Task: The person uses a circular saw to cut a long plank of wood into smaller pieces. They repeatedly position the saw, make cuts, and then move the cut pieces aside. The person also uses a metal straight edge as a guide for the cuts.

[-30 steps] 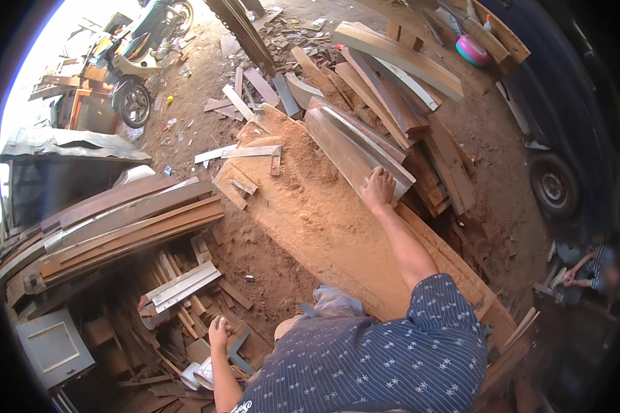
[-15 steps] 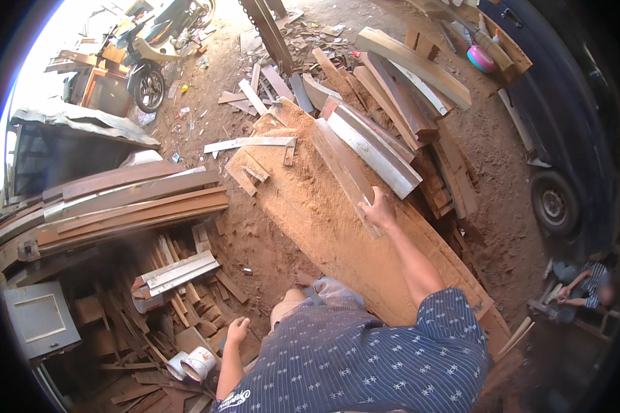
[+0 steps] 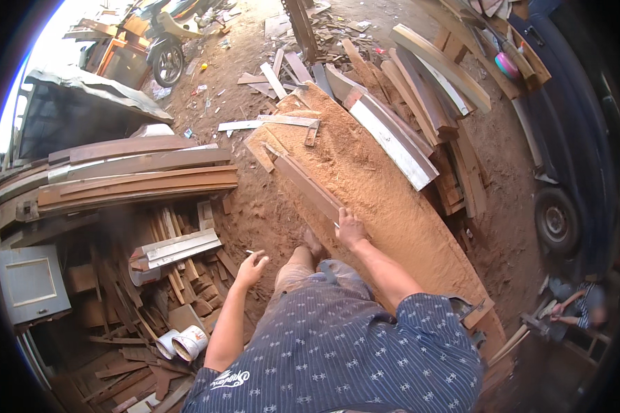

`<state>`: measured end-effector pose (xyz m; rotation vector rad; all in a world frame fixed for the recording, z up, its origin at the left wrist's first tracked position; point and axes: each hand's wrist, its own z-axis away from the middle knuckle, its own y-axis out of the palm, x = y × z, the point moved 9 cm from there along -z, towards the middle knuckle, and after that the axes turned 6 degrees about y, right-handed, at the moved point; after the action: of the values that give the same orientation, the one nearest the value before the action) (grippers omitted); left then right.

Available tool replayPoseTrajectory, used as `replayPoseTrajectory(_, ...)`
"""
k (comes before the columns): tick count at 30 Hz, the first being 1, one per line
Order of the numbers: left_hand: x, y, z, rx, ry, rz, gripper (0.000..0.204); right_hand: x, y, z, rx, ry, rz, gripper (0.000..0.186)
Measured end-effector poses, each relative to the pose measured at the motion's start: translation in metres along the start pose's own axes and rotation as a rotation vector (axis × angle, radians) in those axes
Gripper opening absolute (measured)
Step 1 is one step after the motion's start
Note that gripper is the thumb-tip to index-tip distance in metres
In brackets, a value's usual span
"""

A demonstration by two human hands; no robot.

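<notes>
My right hand [image 3: 351, 229] is closed on the near end of a long brown wooden board [image 3: 310, 184]. The board lies lengthwise along the left side of a workbench [image 3: 399, 227] covered in sawdust. A small white tip shows beside my right fingers; what it is I cannot make out. My left hand [image 3: 252, 270] is raised off the bench to the left, fingers curled around a thin white stick [image 3: 249, 252] resembling a cigarette. Beyond the board's far end, a try square [image 3: 289, 120] made of wood strips rests across the bench's far left edge.
White-faced beams [image 3: 393, 148] are stacked along the bench's right side. To the left lie piled planks [image 3: 145, 172], wood offcuts [image 3: 193, 275] and two white buckets [image 3: 189, 342]. A dark vehicle [image 3: 572, 138] stands at right, with another person [image 3: 579, 303] seated below it. A motorbike [image 3: 167, 55] is far left.
My right hand has moved the board leftward across the bench, from beside the white beams to the left edge. My left hand has risen, and the white stick now shows in it.
</notes>
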<state>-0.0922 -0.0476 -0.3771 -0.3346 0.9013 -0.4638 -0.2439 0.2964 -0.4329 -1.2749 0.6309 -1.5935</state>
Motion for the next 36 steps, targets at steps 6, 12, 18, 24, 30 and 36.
replayPoseTrajectory(6,0.145,-0.015,0.062,-0.036,-0.368,0.125,0.049,0.000,0.014,0.031,-0.073,-0.049,-0.185,0.058)
replayPoseTrajectory(12,0.220,-0.017,0.108,0.066,-0.577,0.172,0.045,0.028,0.023,-0.002,-0.005,0.062,-0.244,0.060)
replayPoseTrajectory(18,0.198,-0.028,0.044,0.113,-0.495,0.149,0.044,0.031,0.009,0.014,-0.187,0.021,-0.138,0.061)
replayPoseTrajectory(24,0.137,-0.065,-0.053,0.029,-0.238,0.368,0.047,-0.007,0.011,0.049,-0.092,0.127,-0.217,0.057)
replayPoseTrajectory(30,0.099,-0.092,-0.068,0.023,-0.218,0.304,0.047,0.011,0.014,0.032,-0.161,0.133,-0.258,0.050)
replayPoseTrajectory(36,-0.196,-0.017,-0.021,0.002,0.732,-0.470,0.066,0.010,0.029,0.027,-0.066,0.261,-0.077,0.054)
